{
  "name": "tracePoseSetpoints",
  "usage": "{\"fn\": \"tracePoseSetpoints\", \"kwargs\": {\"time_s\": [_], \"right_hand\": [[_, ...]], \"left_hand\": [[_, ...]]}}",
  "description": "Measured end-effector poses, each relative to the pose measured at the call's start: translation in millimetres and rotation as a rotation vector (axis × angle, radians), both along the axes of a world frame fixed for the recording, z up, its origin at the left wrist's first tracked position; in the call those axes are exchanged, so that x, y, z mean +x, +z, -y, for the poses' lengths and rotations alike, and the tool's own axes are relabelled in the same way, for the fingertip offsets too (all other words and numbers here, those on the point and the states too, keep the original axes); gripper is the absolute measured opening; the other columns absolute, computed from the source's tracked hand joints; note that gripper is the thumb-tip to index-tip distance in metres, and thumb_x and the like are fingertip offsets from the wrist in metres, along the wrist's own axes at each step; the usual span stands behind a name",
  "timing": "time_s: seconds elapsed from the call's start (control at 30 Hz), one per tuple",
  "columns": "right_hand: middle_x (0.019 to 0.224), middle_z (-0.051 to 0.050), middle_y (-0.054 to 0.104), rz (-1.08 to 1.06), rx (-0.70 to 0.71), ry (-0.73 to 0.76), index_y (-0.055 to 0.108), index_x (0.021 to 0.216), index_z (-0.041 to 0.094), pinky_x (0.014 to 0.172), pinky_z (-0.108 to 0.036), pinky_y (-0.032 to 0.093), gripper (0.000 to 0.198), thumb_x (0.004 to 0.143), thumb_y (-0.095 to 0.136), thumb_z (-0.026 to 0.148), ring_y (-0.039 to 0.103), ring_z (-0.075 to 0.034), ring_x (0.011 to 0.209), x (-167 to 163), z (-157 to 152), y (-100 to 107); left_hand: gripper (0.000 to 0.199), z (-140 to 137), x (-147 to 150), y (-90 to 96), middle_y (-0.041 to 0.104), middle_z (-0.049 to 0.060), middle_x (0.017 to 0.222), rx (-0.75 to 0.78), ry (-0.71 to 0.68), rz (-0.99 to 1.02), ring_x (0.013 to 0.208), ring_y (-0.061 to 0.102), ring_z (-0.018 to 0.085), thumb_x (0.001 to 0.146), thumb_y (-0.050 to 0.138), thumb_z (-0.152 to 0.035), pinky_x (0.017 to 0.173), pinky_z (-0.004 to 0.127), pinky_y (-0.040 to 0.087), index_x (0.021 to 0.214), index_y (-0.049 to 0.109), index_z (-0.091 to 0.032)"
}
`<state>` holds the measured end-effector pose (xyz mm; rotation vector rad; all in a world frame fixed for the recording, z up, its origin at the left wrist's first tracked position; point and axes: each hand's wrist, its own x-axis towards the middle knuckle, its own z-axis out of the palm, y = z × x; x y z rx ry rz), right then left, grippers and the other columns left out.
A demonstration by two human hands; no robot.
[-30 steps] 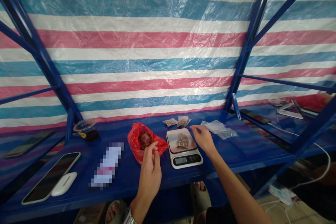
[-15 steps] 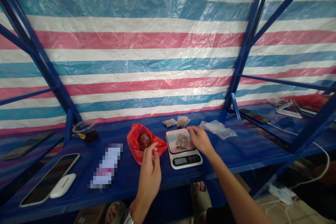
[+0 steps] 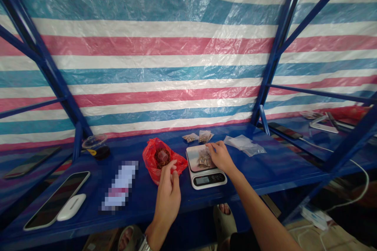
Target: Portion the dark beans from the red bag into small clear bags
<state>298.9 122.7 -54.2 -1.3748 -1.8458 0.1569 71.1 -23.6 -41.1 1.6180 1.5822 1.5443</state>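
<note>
A small clear plastic bag of brownish dried pieces [image 3: 203,159] lies on the platform of a white kitchen scale [image 3: 220,180] with a lit display. My right hand [image 3: 221,157] reaches over the platform, its thumb and fingers pinched at the bag's upper edge. To the left, a crumpled red plastic bag [image 3: 149,166] stands open around a heap of dark reddish-brown pieces [image 3: 166,160], with a small clear cup [image 3: 162,155] on top. My left hand [image 3: 168,190] rests at the red bag's near edge, fingers loosely stretched and thumb apart, holding nothing visible.
Two filled small bags [image 3: 205,136] lie behind the scale, and flat clear bags [image 3: 244,145] to its right. Leftward are a cup of dark liquid [image 3: 100,151], a phone [image 3: 57,200], a white earbud case [image 3: 71,207] and a blurred-out item [image 3: 120,186]. Blue posts [image 3: 266,74] frame the shelf.
My right hand has moved slightly left and inward over the scale, its fingertips now at the small bag's top. My left hand has stayed in place.
</note>
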Motion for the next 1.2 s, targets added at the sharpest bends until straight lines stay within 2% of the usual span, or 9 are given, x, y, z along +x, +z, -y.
{"fn": "tracePoseSetpoints", "kwargs": {"time_s": [0.37, 0.7, 0.9, 1.0, 1.07, 1.13, 1.2], "right_hand": [[0.096, -0.013, 0.065, -0.027, -0.013, 0.002, 0.078, 0.103, 0.018, 0.100, -0.041, 0.047, 0.038, 0.100, 0.048, 0.041, 0.059, -0.028, 0.101, 1.6, -6.0, -4.3], [0.096, -0.014, 0.067, -0.063, 0.004, 0.015, 0.078, 0.103, 0.019, 0.101, -0.044, 0.048, 0.036, 0.099, 0.050, 0.040, 0.060, -0.029, 0.100, 0.0, -3.9, -1.3], [0.093, -0.012, 0.068, -0.130, -0.007, 0.005, 0.078, 0.095, 0.020, 0.101, -0.044, 0.047, 0.029, 0.094, 0.055, 0.039, 0.060, -0.029, 0.100, -2.9, -0.9, 5.0], [0.093, -0.011, 0.071, -0.282, -0.044, 0.098, 0.075, 0.091, 0.020, 0.096, -0.043, 0.049, 0.027, 0.091, 0.058, 0.041, 0.061, -0.028, 0.100, -8.8, 7.9, 23.3], [0.099, -0.009, 0.072, -0.427, -0.096, 0.234, 0.073, 0.093, 0.020, 0.091, -0.039, 0.050, 0.030, 0.092, 0.059, 0.047, 0.063, -0.026, 0.097, -16.6, 20.2, 40.5], [0.100, -0.006, 0.073, -0.519, -0.174, 0.418, 0.072, 0.097, 0.021, 0.088, -0.035, 0.051, 0.033, 0.093, 0.061, 0.051, 0.065, -0.022, 0.092, -27.4, 36.5, 57.2], [0.097, -0.004, 0.073, -0.559, -0.243, 0.586, 0.072, 0.098, 0.022, 0.084, -0.032, 0.051, 0.032, 0.092, 0.065, 0.052, 0.066, -0.020, 0.090, -39.9, 53.0, 69.5]], "left_hand": [[0.036, -1.6, -1.1, 0.0, 0.062, 0.010, 0.127, -0.007, 0.000, -0.003, 0.119, 0.060, 0.024, 0.105, 0.039, -0.039, 0.107, 0.044, 0.045, 0.132, 0.057, -0.025], [0.035, -0.1, 0.2, 1.9, 0.063, 0.010, 0.126, -0.008, -0.001, -0.006, 0.116, 0.061, 0.024, 0.105, 0.039, -0.039, 0.107, 0.045, 0.046, 0.132, 0.057, -0.024], [0.035, -1.1, -0.4, 0.0, 0.063, 0.010, 0.125, 0.003, 0.003, -0.004, 0.115, 0.062, 0.024, 0.105, 0.040, -0.039, 0.106, 0.043, 0.047, 0.132, 0.058, -0.025], [0.036, -0.7, 0.2, 0.2, 0.064, 0.010, 0.124, 0.013, 0.007, 0.001, 0.109, 0.065, 0.023, 0.105, 0.041, -0.041, 0.102, 0.042, 0.050, 0.131, 0.059, -0.024], [0.037, 0.0, 1.7, 1.0, 0.065, 0.011, 0.125, 0.011, 0.004, 0.009, 0.108, 0.066, 0.023, 0.104, 0.044, -0.044, 0.097, 0.040, 0.053, 0.131, 0.059, -0.024], [0.039, 0.3, 3.5, 2.0, 0.064, 0.011, 0.132, 0.007, 0.000, 0.029, 0.115, 0.064, 0.024, 0.103, 0.047, -0.047, 0.097, 0.039, 0.053, 0.133, 0.059, -0.024], [0.043, -0.2, 4.7, 3.1, 0.061, 0.012, 0.140, 0.013, -0.005, 0.070, 0.127, 0.060, 0.026, 0.101, 0.051, -0.048, 0.104, 0.042, 0.049, 0.137, 0.057, -0.025]]}}
